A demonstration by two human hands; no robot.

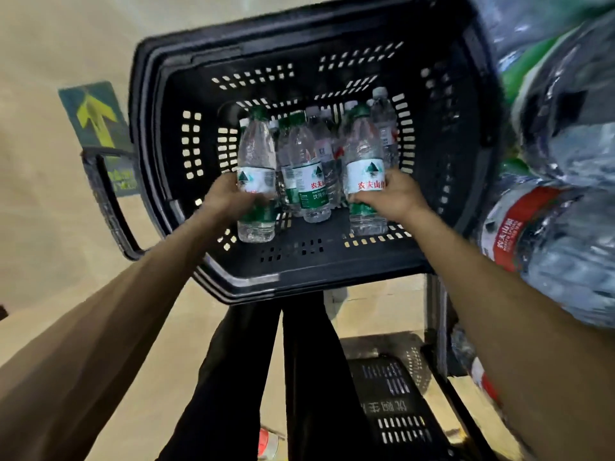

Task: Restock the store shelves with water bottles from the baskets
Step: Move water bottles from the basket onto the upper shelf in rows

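Seen from above, both hands reach into a black plastic basket (186, 94) holding a cluster of water bottles. The left hand (229, 194) is wrapped around a green-capped bottle (256, 168) at the cluster's left, and the right hand (392, 194) grips another bottle (364, 164) at its right. More bottles (309, 168) stand between them; wrapped bottle packs (549, 211) are stacked just right of the basket.

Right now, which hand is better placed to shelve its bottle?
Right, probably: the right hand with its bottle is nearer the wrapped packs at right than the left hand with its own.
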